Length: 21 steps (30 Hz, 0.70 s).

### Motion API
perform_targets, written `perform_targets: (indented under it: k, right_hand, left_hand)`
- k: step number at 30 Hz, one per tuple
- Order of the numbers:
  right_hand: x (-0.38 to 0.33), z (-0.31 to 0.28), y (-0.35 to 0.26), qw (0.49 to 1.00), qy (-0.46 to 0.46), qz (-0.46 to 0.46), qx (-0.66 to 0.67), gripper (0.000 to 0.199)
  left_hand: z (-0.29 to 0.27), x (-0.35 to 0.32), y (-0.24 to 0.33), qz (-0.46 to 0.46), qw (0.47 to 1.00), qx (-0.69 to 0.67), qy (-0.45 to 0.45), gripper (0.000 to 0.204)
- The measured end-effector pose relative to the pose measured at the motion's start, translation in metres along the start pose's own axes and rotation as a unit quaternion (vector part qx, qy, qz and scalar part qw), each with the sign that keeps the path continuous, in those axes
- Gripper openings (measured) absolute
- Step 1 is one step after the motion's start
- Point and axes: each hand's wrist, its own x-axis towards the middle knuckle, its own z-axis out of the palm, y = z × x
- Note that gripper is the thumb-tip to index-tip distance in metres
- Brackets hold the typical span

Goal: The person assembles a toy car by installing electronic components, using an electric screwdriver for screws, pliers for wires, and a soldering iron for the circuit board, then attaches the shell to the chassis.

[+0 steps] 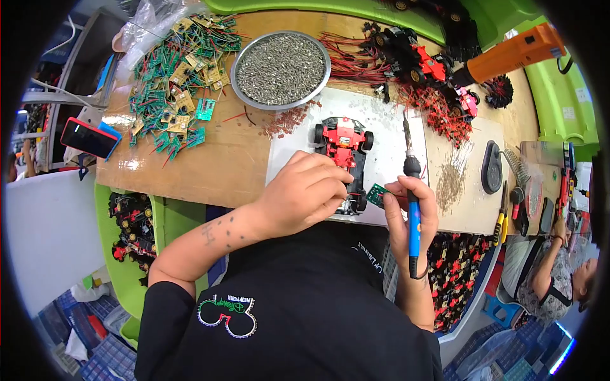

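A toy car chassis (343,147), red and black with black wheels, lies on a white sheet (289,143) in front of me. My left hand (311,189) is over its near left side, fingers curled and closed; what the fingertips pinch is hidden. Just right of the car, my right hand (413,213) holds two things. A soldering iron (414,219) with a blue handle stands nearly upright in it, metal tip pointing away from me. Between thumb and finger it also grips a small green circuit board (376,195), close to the car's near right wheel.
A metal bowl of screws (279,68) stands behind the sheet. Wired circuit boards (184,82) pile up at left, beside a phone (90,138). An orange power screwdriver (511,54), red parts (438,111) and a cutter knife (502,216) lie right. Another person (549,279) sits at far right.
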Motion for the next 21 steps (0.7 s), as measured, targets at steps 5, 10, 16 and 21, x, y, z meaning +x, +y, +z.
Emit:
perform_targets:
  k: [5, 10, 16, 21]
  right_hand:
    - [0.005, 0.007, -0.002, 1.000, -0.008, -0.010, -0.007, 0.031]
    - [0.006, 0.009, 0.000, 1.000, -0.015, -0.023, -0.006, 0.032]
    - [0.008, 0.010, 0.000, 0.999, -0.015, -0.036, -0.015, 0.032]
    - [0.011, 0.011, -0.001, 0.998, -0.007, -0.054, -0.037, 0.032]
  left_hand:
    - [0.010, 0.001, 0.005, -0.068, 0.997, -0.037, 0.031, 0.018]
    - [0.008, 0.003, 0.014, -0.169, 0.982, -0.088, 0.022, 0.014]
    - [0.003, 0.004, 0.019, -0.212, 0.972, -0.102, 0.012, 0.012]
    - [0.002, 0.002, 0.017, -0.264, 0.950, -0.164, 0.005, 0.009]
